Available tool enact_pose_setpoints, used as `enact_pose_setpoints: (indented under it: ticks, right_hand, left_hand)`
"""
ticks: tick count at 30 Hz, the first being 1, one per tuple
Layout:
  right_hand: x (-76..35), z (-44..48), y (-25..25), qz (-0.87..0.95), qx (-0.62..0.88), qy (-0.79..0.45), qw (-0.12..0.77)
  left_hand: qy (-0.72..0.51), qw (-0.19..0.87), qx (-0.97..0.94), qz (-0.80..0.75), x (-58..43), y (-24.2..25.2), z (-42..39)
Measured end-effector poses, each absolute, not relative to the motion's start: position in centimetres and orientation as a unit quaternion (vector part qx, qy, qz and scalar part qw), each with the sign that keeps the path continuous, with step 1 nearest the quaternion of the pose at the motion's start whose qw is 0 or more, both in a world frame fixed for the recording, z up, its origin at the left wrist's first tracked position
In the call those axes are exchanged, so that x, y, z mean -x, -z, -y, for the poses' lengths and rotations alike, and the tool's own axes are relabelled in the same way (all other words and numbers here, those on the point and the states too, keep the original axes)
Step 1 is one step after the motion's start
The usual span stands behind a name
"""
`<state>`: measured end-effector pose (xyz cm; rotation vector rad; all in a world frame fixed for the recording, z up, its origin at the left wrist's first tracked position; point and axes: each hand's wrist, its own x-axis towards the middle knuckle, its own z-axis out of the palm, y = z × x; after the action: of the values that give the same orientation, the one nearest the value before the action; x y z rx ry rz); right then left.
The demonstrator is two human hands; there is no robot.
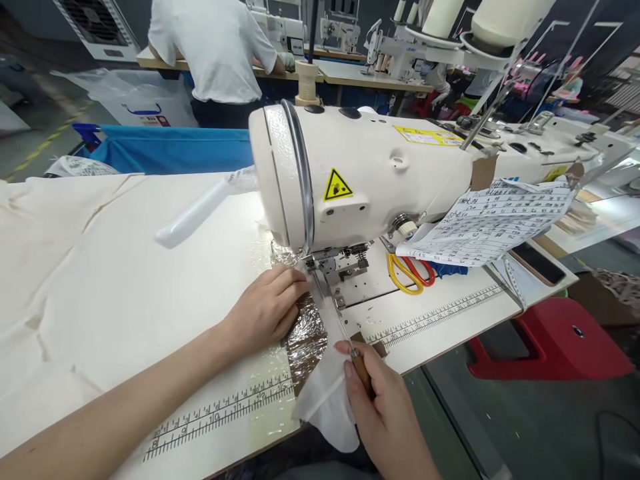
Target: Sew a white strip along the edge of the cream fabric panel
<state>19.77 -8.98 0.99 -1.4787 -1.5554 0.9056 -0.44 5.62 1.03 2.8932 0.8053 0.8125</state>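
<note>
A white sewing machine (370, 173) stands in front of me, its needle area low at the middle. Beside the presser foot, my left hand (273, 303) rests with bent fingers pressing near the cloth's edge; whether it pinches anything is hidden. A white cloth piece (327, 400) runs from under the foot toward me and hangs over the table edge. My right hand (377, 393) grips an awl (361, 370) by its wooden handle, the thin metal shaft pointing up along the cloth toward the foot. Shiny brown tape (307, 333) covers the bed beneath the cloth.
Yellow and red handled scissors (405, 273) lie right of the needle area, near a written paper sheet (490, 220) and a phone (537, 263). White fabric (30, 267) covers the left. A red stool (555, 340) stands lower right. A person (210, 47) sits ahead.
</note>
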Motion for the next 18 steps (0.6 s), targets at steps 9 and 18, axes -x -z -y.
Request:
enact_pose_setpoints:
  ticks: [9,18]
  right_hand:
    - [-19.5,6.6,-1.9,0.568,0.574,-0.472,0.354]
    - [-19.2,5.2,-1.8,0.571,0.572,-0.472,0.352]
  left_hand:
    - [-0.247,-0.024,-0.93,-0.272,0.4,-0.7,-6.0]
    - [-0.264,0.018,-0.928,-0.263,0.4,-1.3,-5.1]
